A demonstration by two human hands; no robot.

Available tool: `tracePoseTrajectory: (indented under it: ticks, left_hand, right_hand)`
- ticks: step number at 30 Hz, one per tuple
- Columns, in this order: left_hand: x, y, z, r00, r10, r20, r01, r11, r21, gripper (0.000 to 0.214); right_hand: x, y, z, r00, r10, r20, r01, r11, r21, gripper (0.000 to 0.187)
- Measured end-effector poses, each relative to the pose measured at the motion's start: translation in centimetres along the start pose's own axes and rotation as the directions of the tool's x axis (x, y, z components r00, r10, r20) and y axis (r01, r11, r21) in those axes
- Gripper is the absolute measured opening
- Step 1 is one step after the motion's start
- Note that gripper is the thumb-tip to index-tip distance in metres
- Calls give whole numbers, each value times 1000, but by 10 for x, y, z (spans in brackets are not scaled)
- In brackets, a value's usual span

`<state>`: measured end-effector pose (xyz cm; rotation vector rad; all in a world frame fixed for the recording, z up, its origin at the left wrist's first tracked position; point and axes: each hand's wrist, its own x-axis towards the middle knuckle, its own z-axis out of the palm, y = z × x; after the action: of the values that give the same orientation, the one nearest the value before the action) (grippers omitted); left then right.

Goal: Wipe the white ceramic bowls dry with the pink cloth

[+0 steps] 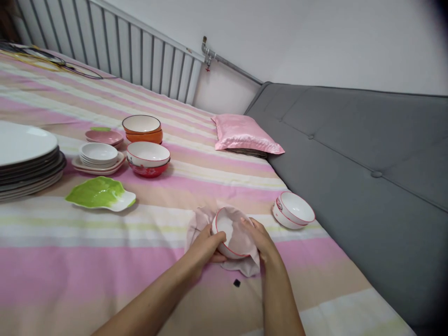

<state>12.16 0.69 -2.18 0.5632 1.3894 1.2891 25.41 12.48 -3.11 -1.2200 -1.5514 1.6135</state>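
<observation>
A white bowl (pixel 224 225) with a red rim is tilted up between my hands above the bed. My left hand (pixel 206 246) grips its left side, thumb over the rim and fingers underneath. A pale pinkish cloth (pixel 200 225) lies around and behind the bowl, with part of it pressed inside. My right hand (pixel 262 239) is closed on the cloth at the bowl's right side, fingers reaching over the rim. To the right stand two stacked white bowls (pixel 297 208) with red rims. A small black piece (pixel 237 283) lies on the sheet below my hands.
Left are a stack of plates (pixel 28 144), a green leaf-shaped dish (pixel 98 192), small white dishes (pixel 99 153), a pink dish (pixel 104 136), red bowls (pixel 149 161) and orange bowls (pixel 143 130). A pink pillow (pixel 245 133) rests by the grey headboard (pixel 350 154). Cables (pixel 49 59) lie far left.
</observation>
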Motion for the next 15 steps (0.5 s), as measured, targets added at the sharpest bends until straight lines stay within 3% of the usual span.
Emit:
tracePoseTrajectory:
  ticks: [2, 3, 6, 8, 10, 15]
  left_hand:
    - [2, -1, -1, 1000, 28, 2, -28, 999, -24, 49]
    - [4, -1, -2, 994, 106, -9, -106, 994, 9, 53]
    - [8, -1, -7, 936, 352, -30, -342, 924, 171, 66]
    - [10, -2, -9, 912, 408, -43, -387, 890, 240, 73]
    - [11, -5, -11, 907, 419, -39, -396, 882, 256, 77]
    - [12, -8, -12, 894, 445, 55, -446, 870, 209, 82]
  right_hand:
    - [-3, -2, 0, 997, 57, 60, -62, 995, 79, 36]
    - [-4, -2, -1, 994, 68, 80, -77, 991, 108, 37]
    - [-7, 0, 1, 986, 36, 160, -58, 989, 134, 41]
    - [-7, 3, 5, 981, 1, 195, -29, 989, 143, 43]
    - [-5, 6, 9, 986, -24, 162, 0, 989, 149, 43]
    - [3, 12, 15, 987, -146, -64, 148, 989, 22, 36]
